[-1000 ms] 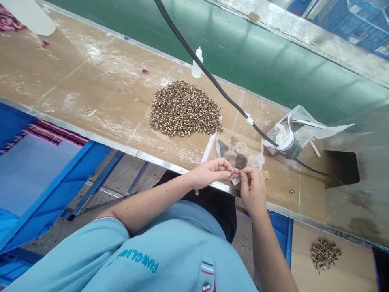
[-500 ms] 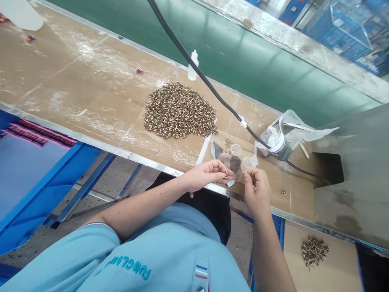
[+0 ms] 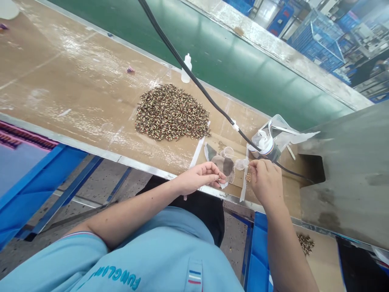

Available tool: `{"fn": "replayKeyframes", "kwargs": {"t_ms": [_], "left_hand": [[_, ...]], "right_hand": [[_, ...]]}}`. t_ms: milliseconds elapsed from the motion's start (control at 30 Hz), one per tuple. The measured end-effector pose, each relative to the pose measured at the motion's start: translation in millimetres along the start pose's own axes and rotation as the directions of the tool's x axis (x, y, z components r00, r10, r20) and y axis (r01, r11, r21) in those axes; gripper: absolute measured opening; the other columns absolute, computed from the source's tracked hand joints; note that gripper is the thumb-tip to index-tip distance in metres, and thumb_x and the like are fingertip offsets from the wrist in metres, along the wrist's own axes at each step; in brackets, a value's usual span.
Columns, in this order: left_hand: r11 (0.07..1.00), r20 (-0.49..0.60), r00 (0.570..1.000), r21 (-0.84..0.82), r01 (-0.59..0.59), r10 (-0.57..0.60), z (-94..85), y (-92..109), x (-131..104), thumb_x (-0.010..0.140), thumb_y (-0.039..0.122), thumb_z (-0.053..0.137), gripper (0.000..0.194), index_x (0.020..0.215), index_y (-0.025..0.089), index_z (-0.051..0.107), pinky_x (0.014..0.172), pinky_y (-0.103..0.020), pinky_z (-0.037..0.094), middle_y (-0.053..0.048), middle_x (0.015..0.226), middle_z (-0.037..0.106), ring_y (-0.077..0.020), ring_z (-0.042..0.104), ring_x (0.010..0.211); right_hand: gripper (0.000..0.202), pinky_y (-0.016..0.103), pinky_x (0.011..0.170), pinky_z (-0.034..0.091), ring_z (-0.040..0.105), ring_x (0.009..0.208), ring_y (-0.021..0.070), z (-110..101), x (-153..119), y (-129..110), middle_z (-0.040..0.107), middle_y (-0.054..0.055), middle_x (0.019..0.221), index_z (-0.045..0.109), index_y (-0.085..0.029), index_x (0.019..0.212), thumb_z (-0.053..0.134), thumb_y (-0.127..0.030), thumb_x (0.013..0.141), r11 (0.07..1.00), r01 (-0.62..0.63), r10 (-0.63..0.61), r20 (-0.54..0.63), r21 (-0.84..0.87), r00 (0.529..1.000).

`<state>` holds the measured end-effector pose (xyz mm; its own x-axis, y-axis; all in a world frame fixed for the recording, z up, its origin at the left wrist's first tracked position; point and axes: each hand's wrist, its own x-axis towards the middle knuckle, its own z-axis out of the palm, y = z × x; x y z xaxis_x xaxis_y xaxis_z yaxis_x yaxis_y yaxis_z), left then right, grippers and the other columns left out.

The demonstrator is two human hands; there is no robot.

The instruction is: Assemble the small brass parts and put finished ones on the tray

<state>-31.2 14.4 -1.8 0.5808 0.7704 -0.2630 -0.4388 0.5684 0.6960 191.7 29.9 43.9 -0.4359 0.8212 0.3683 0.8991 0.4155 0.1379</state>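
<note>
My left hand (image 3: 204,177) is closed in a pinch on a small gold-coloured metal part (image 3: 219,177), above the near edge of the table. To its right, my right hand (image 3: 266,180) has its thumb and forefinger pressed together beside a small clear dish (image 3: 241,164). Whatever those fingers hold is too small to make out. A few tiny gold pieces (image 3: 248,177) lie by the right thumb. Between the hands is a stained clear sheet (image 3: 228,167), with a clear round cup (image 3: 227,152) behind it. Farther back spreads a large pile of small gold-and-dark metal parts (image 3: 172,113).
A white dropper bottle (image 3: 186,69) stands behind the pile. One black cable (image 3: 182,65) crosses over the table toward a container with white tissue (image 3: 263,140). At right rises a metal housing (image 3: 349,170). A smaller heap of parts (image 3: 305,243) lies lower right.
My right hand has moved away from the left hand to the clear dish, uncovering the tiny gold pieces. The left hand keeps its pinch. The view has shifted slightly right.
</note>
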Motion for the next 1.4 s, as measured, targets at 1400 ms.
{"fn": "replayKeyframes", "kwargs": {"t_ms": [1400], "left_hand": [[0.997, -0.002, 1.000, -0.081, 0.003, -0.003, -1.5, 0.1, 1.6, 0.063, 0.039, 0.079, 0.042, 0.081, 0.014, 0.050, 0.060, -0.024, 0.048, -0.001, 0.065, 0.065, -0.0108, 0.063, 0.058]], "right_hand": [[0.014, 0.033, 0.071, 0.034, 0.054, 0.075, 0.0185, -4.8, -6.9, -8.1, 0.061, 0.005, 0.079, 0.052, -0.021, 0.081, 0.044, -0.024, 0.091, 0.990, -0.043, 0.046, -0.018, 0.136, 0.999]]}}
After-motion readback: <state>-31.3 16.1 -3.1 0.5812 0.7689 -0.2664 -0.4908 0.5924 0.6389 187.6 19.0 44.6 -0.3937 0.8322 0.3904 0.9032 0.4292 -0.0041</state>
